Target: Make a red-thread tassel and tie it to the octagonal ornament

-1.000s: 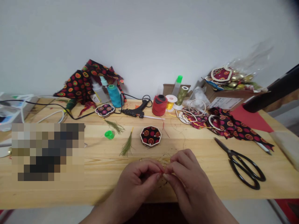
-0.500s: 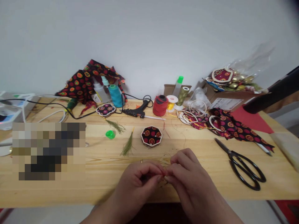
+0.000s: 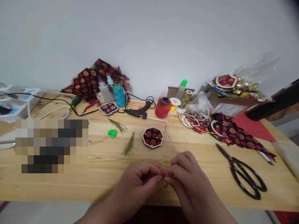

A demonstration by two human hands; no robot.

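Observation:
My left hand (image 3: 139, 182) and my right hand (image 3: 190, 179) meet at the table's front edge, thumbs and forefingers pinched together. Between the touching fingertips shows a bit of red thread (image 3: 164, 175); most of it is hidden by the fingers. Just beyond them lies an octagonal ornament (image 3: 153, 137), dark patterned fabric in a pale wooden frame. To its left are a loose olive-green tassel (image 3: 128, 145) and a small green cap (image 3: 112, 133). Farther back, a flower-shaped ornament (image 3: 108, 108) has another green tassel (image 3: 118, 126) by it.
Black scissors (image 3: 243, 172) lie at the right, points away from me. Along the back sit a glue gun (image 3: 139, 112), a teal thread cone (image 3: 120, 96), a red spool (image 3: 163, 108), patterned fabric (image 3: 235, 126) and a cardboard box (image 3: 231, 104). A blurred patch covers the left.
The view has tilted slightly, so the table items sit a little farther right in it. Both hands keep the same pinch, with hardly any finger movement.

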